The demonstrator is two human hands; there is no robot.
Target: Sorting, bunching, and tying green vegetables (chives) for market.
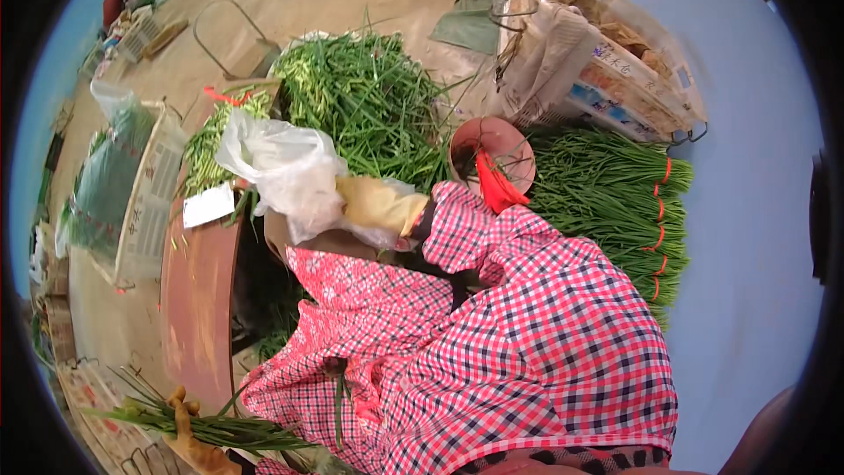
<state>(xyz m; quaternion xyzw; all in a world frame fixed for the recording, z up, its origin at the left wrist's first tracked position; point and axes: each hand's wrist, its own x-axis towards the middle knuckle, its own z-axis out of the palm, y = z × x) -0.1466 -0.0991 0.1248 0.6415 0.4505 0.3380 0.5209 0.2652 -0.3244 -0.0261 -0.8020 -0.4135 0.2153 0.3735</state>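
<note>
At the lower left, my left hand [188,432], in a yellow-orange glove, is closed around a loose bunch of long green leafy stalks [244,430]. My right hand [382,206] wears a pale yellow glove and reaches into or against a translucent plastic bag [287,168]. The bag covers its fingers, so their grip is hidden. Just below this bag runs a reddish-brown board [198,297], with pale cut stalks [214,142] and a white paper [209,205] at its upper end. A pink checked smock [527,349] covers my arms and lap.
Beyond my right hand rises a heap of loose greens [359,99]. A pink bucket [521,152] holds a red cloth or bag [498,181]. Red-tied bundles of greens [606,198] lie near a plastic crate [626,79]. Another crate [142,198] stands left; a person [113,3] works far off.
</note>
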